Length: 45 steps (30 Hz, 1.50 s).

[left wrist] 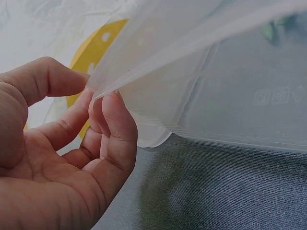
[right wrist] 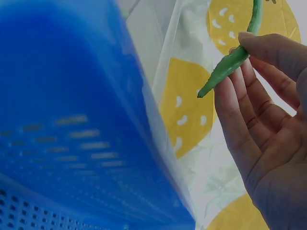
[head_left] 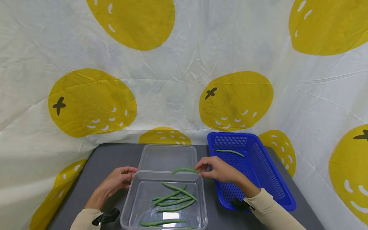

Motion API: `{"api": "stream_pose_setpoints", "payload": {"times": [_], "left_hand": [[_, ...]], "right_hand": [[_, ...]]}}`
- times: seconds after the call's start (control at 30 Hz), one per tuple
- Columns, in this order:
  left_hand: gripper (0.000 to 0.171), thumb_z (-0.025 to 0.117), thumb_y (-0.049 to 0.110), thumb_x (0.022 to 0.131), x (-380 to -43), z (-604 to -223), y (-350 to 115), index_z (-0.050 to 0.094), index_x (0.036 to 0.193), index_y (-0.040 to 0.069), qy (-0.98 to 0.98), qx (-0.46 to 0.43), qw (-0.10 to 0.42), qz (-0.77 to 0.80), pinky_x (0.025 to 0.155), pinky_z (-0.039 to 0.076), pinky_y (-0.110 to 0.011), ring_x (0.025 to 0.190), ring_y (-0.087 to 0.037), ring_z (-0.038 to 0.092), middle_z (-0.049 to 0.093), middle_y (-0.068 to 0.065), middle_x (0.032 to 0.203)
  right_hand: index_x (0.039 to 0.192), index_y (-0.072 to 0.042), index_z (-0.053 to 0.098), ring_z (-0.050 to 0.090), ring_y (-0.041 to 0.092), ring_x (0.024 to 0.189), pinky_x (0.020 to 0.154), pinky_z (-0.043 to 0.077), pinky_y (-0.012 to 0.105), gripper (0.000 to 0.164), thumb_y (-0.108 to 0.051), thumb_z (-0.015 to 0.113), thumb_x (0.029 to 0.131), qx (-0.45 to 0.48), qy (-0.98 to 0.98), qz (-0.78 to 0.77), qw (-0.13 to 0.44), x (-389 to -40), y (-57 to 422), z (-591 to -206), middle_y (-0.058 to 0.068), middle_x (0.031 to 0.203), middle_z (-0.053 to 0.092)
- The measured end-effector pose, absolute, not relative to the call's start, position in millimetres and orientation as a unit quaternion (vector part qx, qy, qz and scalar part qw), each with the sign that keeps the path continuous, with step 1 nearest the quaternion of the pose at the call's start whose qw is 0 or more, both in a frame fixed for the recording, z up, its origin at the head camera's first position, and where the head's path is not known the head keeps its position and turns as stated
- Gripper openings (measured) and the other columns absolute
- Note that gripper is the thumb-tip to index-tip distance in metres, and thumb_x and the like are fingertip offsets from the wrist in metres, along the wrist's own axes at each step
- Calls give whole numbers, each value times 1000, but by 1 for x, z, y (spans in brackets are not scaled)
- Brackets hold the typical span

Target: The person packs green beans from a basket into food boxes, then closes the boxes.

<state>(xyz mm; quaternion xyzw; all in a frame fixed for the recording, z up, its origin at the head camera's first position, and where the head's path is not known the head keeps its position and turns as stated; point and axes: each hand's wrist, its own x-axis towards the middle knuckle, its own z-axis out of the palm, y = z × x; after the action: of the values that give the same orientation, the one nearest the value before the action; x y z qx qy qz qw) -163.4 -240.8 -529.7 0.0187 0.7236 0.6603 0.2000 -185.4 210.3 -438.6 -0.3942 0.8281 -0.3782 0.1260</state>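
A clear plastic container (head_left: 130,204) with several green beans (head_left: 172,209) on its bottom stands in front of me. At its far left corner, my left hand (head_left: 119,180) pinches the rim between thumb and fingers, as the left wrist view shows up close. Over the container's far right corner, my right hand (head_left: 217,169) holds one green bean (right wrist: 230,67) between thumb and fingertips; in the head view that bean points left across the far rim. A blue basket (head_left: 276,179) stands to the right, with a single green bean (head_left: 230,152) inside near its far end.
Behind the container lies a clear lid (head_left: 168,156) on the dark grey table (head_left: 112,156). A white cloth (head_left: 169,105) with yellow fruit prints hangs around the table's back and sides. The basket's left wall stands close to the right forearm.
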Motion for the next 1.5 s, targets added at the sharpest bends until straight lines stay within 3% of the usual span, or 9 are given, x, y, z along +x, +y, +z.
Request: {"api": "stream_pose_setpoints", "payload": {"times": [0.77, 1.07, 1.27, 1.5], "left_hand": [[41, 57, 12, 101, -164, -532, -242, 53, 135, -10, 725, 28, 205, 657, 75, 55, -38, 92, -21, 64, 69, -9, 109], [42, 58, 11, 101, -164, -532, -241, 52, 135, -12, 726, 26, 200, 657, 75, 55, -38, 92, -22, 64, 69, -12, 111], [41, 58, 12, 101, -163, -531, -241, 53, 135, -11, 726, 24, 200, 657, 75, 55, -38, 91, -21, 64, 69, -12, 111], [40, 58, 13, 101, -163, -532, -241, 54, 134, -10, 724, 20, 201, 660, 75, 55, -38, 91, -20, 65, 70, -10, 111]], "right_hand": [[113, -22, 73, 65, 8, 90, 76, 58, 30, 19, -18, 73, 94, -431, 790, -395, 184, -174, 172, -452, -5, 105, 70], [122, -17, 69, 67, 23, 102, 88, 56, 32, 31, -26, 75, 93, -408, 789, -406, 215, -172, 176, -449, 8, 117, 70], [122, -20, 70, 67, 17, 98, 88, 56, 35, 29, -27, 74, 94, -396, 801, -400, 203, -176, 187, -442, 0, 114, 71], [122, -21, 70, 66, 19, 99, 90, 55, 34, 27, -26, 73, 95, -366, 816, -398, 202, -182, 201, -438, -3, 114, 70]]}}
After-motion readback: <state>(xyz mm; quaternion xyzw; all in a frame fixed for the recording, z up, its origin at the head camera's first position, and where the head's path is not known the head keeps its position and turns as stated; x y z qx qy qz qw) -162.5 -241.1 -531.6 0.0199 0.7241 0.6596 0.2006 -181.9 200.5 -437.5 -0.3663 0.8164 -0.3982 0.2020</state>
